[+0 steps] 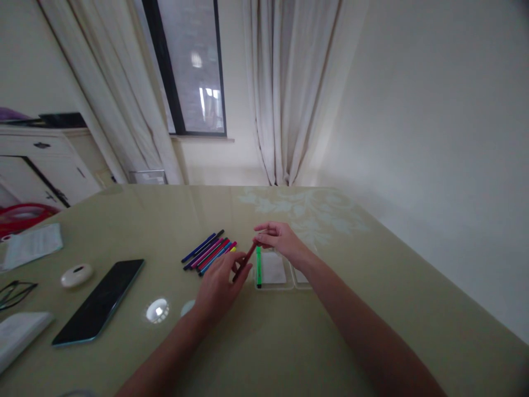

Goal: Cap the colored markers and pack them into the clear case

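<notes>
A reddish-brown felt-tip pen (249, 254) slants between my two hands. The fingers of my left hand (221, 281) close on its dark lower end. At the upper end, my right hand (281, 240) pinches the tip between thumb and fingers. Just below the right hand lies an open clear plastic case (275, 287), partly covered by my right forearm. A green felt-tip pen (259, 267) lies along the case's left side, beside a white insert (273, 268). To the left, several coloured felt-tip pens (210, 251) lie in a loose slanted row, partly hidden by my left hand.
A black phone (99, 303) lies on the table (264, 353) at left, with a white round-ended case (77, 274), glasses (16, 294), a white box (20, 333) and paper (33, 245) farther left. A wall (433, 138) borders the table's right side.
</notes>
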A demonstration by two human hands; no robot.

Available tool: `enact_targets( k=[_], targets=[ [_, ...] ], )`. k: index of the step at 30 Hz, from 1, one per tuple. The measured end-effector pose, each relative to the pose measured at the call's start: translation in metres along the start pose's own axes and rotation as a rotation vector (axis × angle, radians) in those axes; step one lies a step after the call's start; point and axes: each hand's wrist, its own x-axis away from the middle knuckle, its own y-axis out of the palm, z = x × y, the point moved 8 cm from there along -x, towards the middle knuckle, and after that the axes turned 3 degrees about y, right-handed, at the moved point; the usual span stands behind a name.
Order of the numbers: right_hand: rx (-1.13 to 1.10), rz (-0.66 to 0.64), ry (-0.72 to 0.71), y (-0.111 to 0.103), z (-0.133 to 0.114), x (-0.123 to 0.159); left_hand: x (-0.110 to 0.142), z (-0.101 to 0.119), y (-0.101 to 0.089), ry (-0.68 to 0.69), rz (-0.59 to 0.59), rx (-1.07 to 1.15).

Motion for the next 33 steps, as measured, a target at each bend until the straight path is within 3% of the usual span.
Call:
enact_targets(
  k=[6,10,17,24,33],
  targets=[
    [0.087,0.061,-0.026,-0.020,-0.009,-0.001,0.006,0.023,0.013,0.214,-0.165,0.024],
    [0.146,0.071,0.004,-0.027,-0.005,-0.004,0.013,0.027,0.024,0.297,-0.211,-0.014],
    [0.126,0.079,0.036,-0.023,0.003,-0.007,0.014,0.028,0.026,0.336,-0.222,-0.039],
    [0.049,0.105,0.054,-0.024,0.003,-0.005,0.014,0.030,0.019,0.310,-0.150,-0.018],
    [0.105,0.124,0.056,-0.021,0.004,-0.004,0.013,0.034,0.022,0.351,-0.222,-0.066]
  ],
)
